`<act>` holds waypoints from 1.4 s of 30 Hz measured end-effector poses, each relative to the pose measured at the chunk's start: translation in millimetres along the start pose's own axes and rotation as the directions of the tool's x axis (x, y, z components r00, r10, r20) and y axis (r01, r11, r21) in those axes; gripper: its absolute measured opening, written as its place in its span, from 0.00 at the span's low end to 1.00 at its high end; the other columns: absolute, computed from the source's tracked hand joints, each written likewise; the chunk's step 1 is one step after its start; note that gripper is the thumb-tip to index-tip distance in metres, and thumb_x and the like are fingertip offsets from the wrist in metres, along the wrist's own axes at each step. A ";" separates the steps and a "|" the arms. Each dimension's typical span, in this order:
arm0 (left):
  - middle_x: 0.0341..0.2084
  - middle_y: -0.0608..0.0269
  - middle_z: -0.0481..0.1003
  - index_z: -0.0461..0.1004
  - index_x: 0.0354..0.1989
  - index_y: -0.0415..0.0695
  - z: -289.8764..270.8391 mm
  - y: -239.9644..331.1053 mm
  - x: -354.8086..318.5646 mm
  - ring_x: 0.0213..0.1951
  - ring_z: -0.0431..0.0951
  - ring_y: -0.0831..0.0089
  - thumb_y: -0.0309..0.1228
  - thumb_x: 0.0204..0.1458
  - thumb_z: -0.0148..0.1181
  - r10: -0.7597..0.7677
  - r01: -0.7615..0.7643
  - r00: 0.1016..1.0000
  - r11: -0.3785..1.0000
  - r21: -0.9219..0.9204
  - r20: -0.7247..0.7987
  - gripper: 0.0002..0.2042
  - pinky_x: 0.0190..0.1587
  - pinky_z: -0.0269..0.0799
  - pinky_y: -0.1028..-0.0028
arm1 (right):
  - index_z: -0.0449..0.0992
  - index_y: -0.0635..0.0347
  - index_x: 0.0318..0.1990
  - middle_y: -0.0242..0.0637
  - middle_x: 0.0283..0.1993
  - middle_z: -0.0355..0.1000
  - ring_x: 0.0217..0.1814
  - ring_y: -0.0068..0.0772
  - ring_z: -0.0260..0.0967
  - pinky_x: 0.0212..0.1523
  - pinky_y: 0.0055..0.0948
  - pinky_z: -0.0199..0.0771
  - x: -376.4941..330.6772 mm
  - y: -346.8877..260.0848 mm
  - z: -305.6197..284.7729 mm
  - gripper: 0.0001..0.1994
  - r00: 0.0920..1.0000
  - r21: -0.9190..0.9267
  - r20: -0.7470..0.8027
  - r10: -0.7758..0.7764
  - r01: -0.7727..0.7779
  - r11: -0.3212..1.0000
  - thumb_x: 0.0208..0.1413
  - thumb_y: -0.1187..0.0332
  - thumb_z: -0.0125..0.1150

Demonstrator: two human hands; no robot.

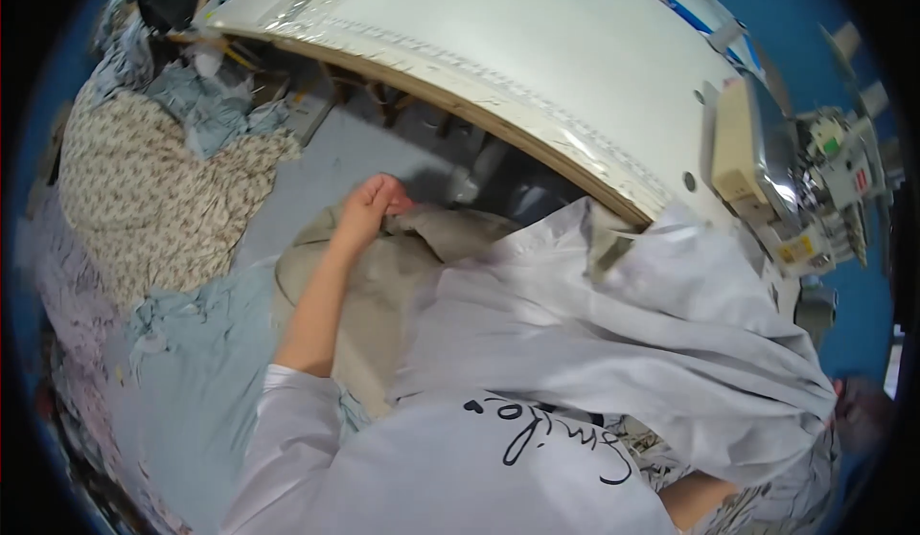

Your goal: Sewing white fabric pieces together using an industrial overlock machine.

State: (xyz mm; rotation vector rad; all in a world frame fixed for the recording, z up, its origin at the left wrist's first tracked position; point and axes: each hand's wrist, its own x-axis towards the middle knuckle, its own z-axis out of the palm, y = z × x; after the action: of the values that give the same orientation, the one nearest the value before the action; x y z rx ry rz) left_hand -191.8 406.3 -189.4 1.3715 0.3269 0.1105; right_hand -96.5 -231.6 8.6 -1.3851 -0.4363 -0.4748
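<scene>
On the left, my left hand is closed, its fingertips pinching the edge of a beige cloth that hangs over my lap. A large white cloth lies across the beige one and stretches to the right in long folds. Those folds run together at my right hand, a dark blur at the far right rim that appears to grip the cloth's end. My right forearm shows below the white cloth, and its wrist is hidden. A small beige piece shows among the white folds near the table edge.
A white table with a wooden edge stands ahead. A sewing machine sits at its right end. Heaps of cloth lie at the left: a floral one and a pale blue one. Patterned fabric is at the lower right.
</scene>
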 end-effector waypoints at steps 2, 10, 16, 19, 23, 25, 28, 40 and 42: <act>0.36 0.64 0.77 0.73 0.44 0.37 44.5 18.2 8.2 0.40 0.74 0.74 0.33 0.54 0.57 -0.095 0.045 0.957 0.982 0.184 0.274 0.13 0.44 0.70 0.73 | 0.71 0.52 0.42 0.33 0.42 0.70 0.43 0.28 0.68 0.47 0.30 0.71 -58.2 -52.0 33.8 0.11 0.978 -0.095 -0.204 0.041 -0.062 0.994 0.59 0.59 0.48; 0.46 0.52 0.72 0.66 0.56 0.40 135.7 -9.0 -10.1 0.45 0.74 0.65 0.48 0.37 0.71 -0.082 -0.197 0.943 0.639 0.743 0.321 0.38 0.46 0.70 0.71 | 0.67 0.54 0.53 0.35 0.48 0.67 0.46 0.30 0.67 0.51 0.30 0.69 -88.5 -61.6 31.3 0.17 0.802 -0.223 -0.597 0.004 -0.171 0.960 0.61 0.58 0.45; 0.40 0.51 0.75 0.69 0.52 0.43 176.6 20.1 5.7 0.40 0.75 0.57 0.45 0.41 0.67 -0.067 -0.424 0.867 0.422 0.801 0.494 0.30 0.41 0.70 0.67 | 0.65 0.58 0.37 0.46 0.40 0.67 0.40 0.39 0.67 0.42 0.30 0.73 -56.5 -59.5 102.6 0.08 0.987 0.196 -0.133 0.085 -0.058 0.979 0.51 0.68 0.54; 0.37 0.56 0.76 0.71 0.47 0.42 199.8 34.5 17.9 0.38 0.76 0.67 0.33 0.52 0.57 -0.016 -0.386 0.850 0.660 0.644 0.527 0.15 0.40 0.71 0.69 | 0.68 0.56 0.29 0.55 0.40 0.68 0.44 0.49 0.70 0.45 0.35 0.74 -32.1 -85.2 136.3 0.06 0.976 0.384 0.174 -0.130 0.055 0.922 0.47 0.74 0.60; 0.45 0.54 0.72 0.62 0.57 0.36 162.6 107.9 -18.4 0.45 0.76 0.64 0.31 0.60 0.47 0.349 -0.321 0.934 0.916 -0.242 0.083 0.18 0.46 0.75 0.66 | 0.71 0.65 0.44 0.39 0.41 0.73 0.42 0.23 0.70 0.44 0.21 0.72 10.0 -59.2 210.4 0.13 0.953 -0.540 0.214 -0.216 0.299 0.787 0.50 0.76 0.61; 0.49 0.51 0.69 0.52 0.63 0.36 201.6 198.0 -39.5 0.46 0.75 0.61 0.40 0.47 0.64 0.521 -0.433 0.821 0.834 -0.342 0.231 0.38 0.51 0.73 0.63 | 0.75 0.63 0.42 0.35 0.39 0.75 0.42 0.27 0.72 0.46 0.24 0.70 45.8 -59.5 240.2 0.14 0.878 -0.090 0.343 -0.334 0.384 0.919 0.46 0.73 0.61; 0.47 0.51 0.71 0.59 0.59 0.35 244.5 268.3 -31.8 0.49 0.72 0.64 0.35 0.31 0.73 0.464 -0.720 0.694 0.470 0.511 0.551 0.43 0.55 0.65 0.70 | 0.75 0.63 0.41 0.43 0.36 0.73 0.41 0.35 0.71 0.44 0.28 0.68 91.6 -90.7 294.1 0.18 0.662 0.107 0.415 -0.625 0.646 0.755 0.38 0.68 0.63; 0.47 0.57 0.72 0.67 0.52 0.36 98.9 425.7 -7.2 0.48 0.73 0.66 0.37 0.57 0.50 0.722 -0.769 0.637 0.574 0.280 0.269 0.20 0.49 0.70 0.72 | 0.69 0.63 0.49 0.43 0.45 0.70 0.46 0.38 0.69 0.48 0.32 0.70 -79.8 103.0 381.4 0.23 0.740 -0.169 0.667 0.088 0.035 0.985 0.48 0.62 0.66; 0.47 0.57 0.72 0.67 0.52 0.36 94.5 436.3 -16.8 0.47 0.73 0.66 0.37 0.56 0.51 0.695 -0.749 0.657 0.558 0.358 0.291 0.20 0.49 0.70 0.72 | 0.64 0.64 0.54 0.47 0.52 0.65 0.54 0.43 0.64 0.54 0.36 0.66 -119.1 128.5 396.4 0.33 0.612 -0.286 0.744 0.268 -0.071 0.956 0.43 0.56 0.68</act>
State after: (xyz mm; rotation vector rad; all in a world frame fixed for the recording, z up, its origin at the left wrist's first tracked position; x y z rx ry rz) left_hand -131.3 400.4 253.1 1.9102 -0.3808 0.6861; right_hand -129.7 184.1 -109.3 -1.8140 -0.9698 0.2999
